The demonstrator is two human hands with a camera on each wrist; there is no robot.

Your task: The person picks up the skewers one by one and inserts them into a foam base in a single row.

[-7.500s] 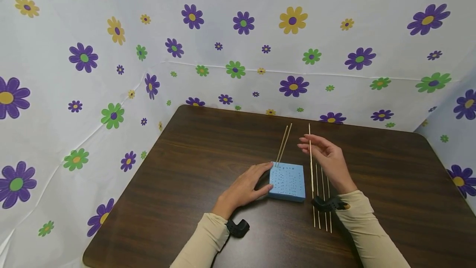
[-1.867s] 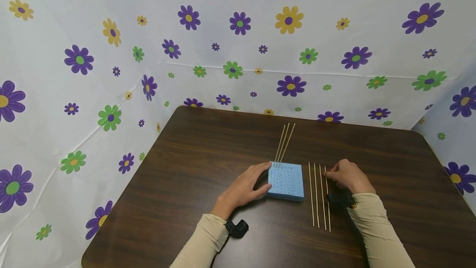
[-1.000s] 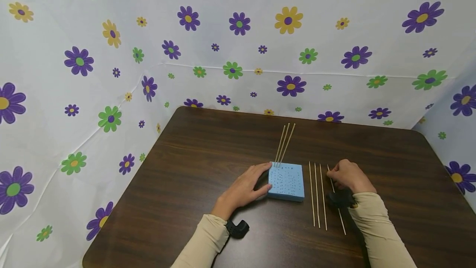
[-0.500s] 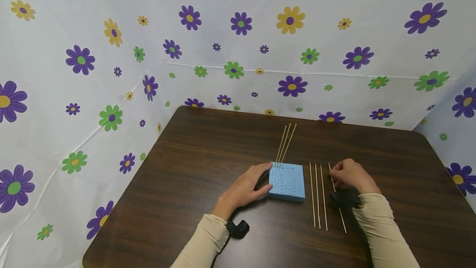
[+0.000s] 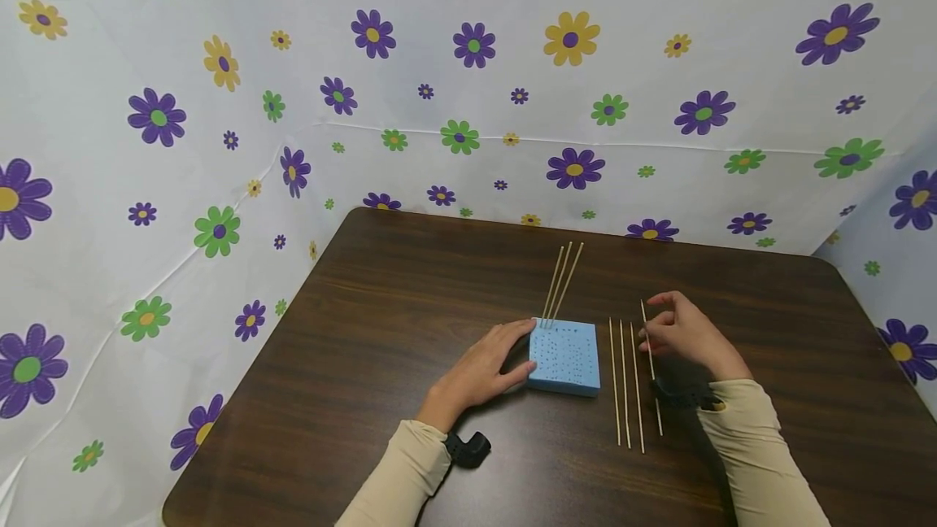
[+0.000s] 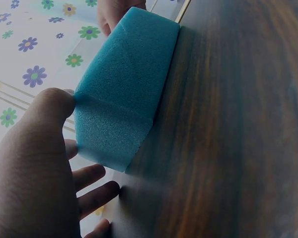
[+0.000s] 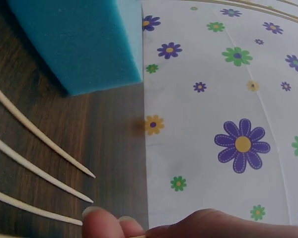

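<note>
The left hand [image 5: 476,368], fingers spread, rests against the left side of a square, light-blue foam block [image 5: 565,358] dotted with small holes, which sits on the dark brown wood-grain surface [image 5: 410,283]. The right hand [image 5: 691,337] pinches a thin, pale wooden skewer [image 5: 651,368] just right of three matching loose skewers [image 5: 625,385] lying side by side, while three upright skewers [image 5: 558,285] stand in the block's far-left corner.

Matt foam block [image 5: 564,360], wooden sticks [image 7: 39,171]
</note>
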